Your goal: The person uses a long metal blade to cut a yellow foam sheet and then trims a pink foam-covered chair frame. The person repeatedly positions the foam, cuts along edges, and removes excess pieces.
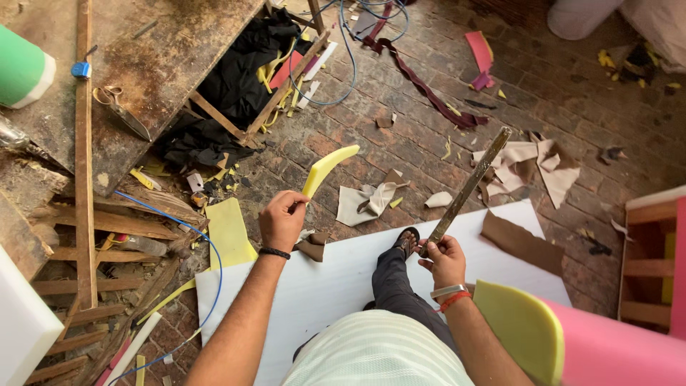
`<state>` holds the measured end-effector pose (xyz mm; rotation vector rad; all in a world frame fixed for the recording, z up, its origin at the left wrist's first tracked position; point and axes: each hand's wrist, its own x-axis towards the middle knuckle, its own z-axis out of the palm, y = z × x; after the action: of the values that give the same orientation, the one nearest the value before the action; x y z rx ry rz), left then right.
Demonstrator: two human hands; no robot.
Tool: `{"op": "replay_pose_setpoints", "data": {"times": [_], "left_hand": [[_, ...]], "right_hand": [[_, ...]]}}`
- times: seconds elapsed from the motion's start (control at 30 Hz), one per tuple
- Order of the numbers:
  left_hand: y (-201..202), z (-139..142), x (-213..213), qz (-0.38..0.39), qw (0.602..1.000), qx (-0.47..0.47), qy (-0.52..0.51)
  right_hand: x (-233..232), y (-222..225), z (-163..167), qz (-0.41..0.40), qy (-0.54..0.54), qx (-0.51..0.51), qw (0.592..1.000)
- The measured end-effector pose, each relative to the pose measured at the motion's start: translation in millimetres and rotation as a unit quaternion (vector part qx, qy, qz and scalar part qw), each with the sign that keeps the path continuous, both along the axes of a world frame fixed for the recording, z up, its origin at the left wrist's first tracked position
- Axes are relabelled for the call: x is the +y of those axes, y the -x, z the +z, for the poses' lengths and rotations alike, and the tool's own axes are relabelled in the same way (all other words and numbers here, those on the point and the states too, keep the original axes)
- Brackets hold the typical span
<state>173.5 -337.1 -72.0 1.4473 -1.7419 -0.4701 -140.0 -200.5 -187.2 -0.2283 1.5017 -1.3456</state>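
My left hand (283, 218) pinches a curved strip of yellow foam (327, 167) by its lower end and holds it up over the brick floor. My right hand (444, 259) grips the handle of a long, worn blade (468, 188) that points up and to the right. Below both hands lies a white foam sheet (329, 286) on the floor, with my dark trouser leg and sandalled foot (406, 241) stepping on it. At the lower right a yellow and pink foam cushion (572, 343) rests by my right forearm.
A worn wooden workbench (143, 64) at upper left carries scissors (118, 107), a long wooden ruler (84, 157) and a green-and-white roll (21, 68). Foam scraps, beige and brown offcuts (522, 168), a blue cable (214, 243) and a wooden frame (647, 264) surround me.
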Motion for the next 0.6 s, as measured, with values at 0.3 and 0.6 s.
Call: {"op": "replay_pose_setpoints", "data": {"times": [0.3, 0.6], "left_hand": [[58.0, 2.4, -122.0, -0.023, 0.998, -0.055, -0.006], [137.3, 4.9, -217.5, -0.159, 0.987, -0.038, 0.008]], "right_hand": [[-123.3, 74.2, 4.0, -0.028, 0.028, 0.013, 0.999], [-148.9, 131.7, 11.1, -0.118, 0.022, 0.035, 0.992]]}}
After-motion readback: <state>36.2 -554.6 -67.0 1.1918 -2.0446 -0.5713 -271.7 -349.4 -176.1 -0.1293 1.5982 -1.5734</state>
